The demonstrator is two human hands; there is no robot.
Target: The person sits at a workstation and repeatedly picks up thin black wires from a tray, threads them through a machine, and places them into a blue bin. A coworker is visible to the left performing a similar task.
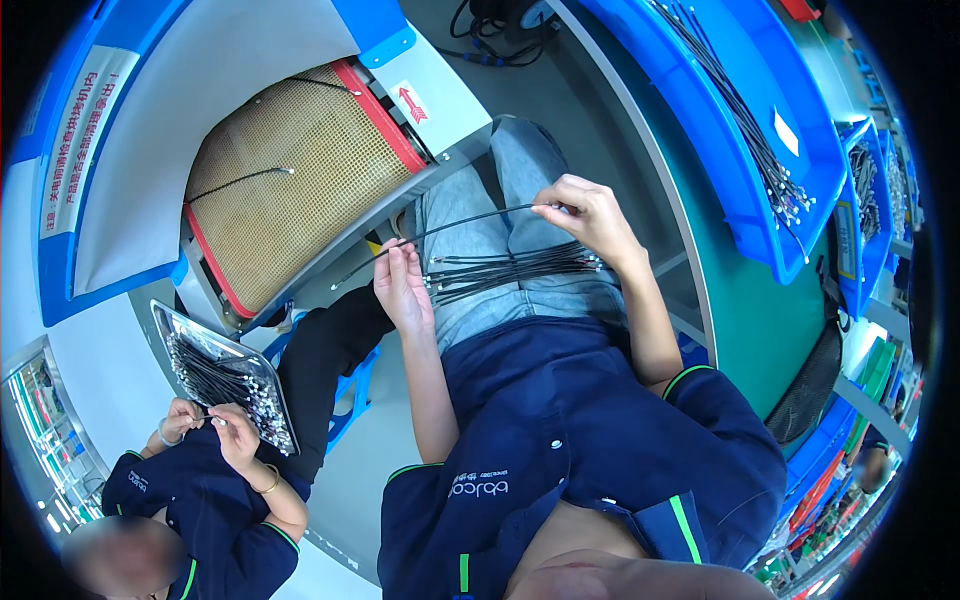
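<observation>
1. Cable [470,219], thin and black, is stretched in the air over the lap [585,300]. It slants up from the left hand [405,290] to the right hand [590,220].
2. The left hand pinches it with thumb and fingers. One end of it pokes out past that hand, toward the belt [270,230].
3. The right hand is closed on the other end, with the thumb and fingers pressed together.
4. A bunch [520,267] of black cables lies across the lap, just below the held one. White tips show at its right end.
5. The belt is tan mesh with red edges. One loose cable [238,180] runs in from its left edge. Another [325,83] lies near its far right corner.
6. A blue bin [745,240] sits at the far end of the green table [735,330]. Inside are long black cables [740,110] and white paper [787,132].
7. At the left, a co-worker [200,500] pinches something small and dark near a full tray [180,318].
</observation>
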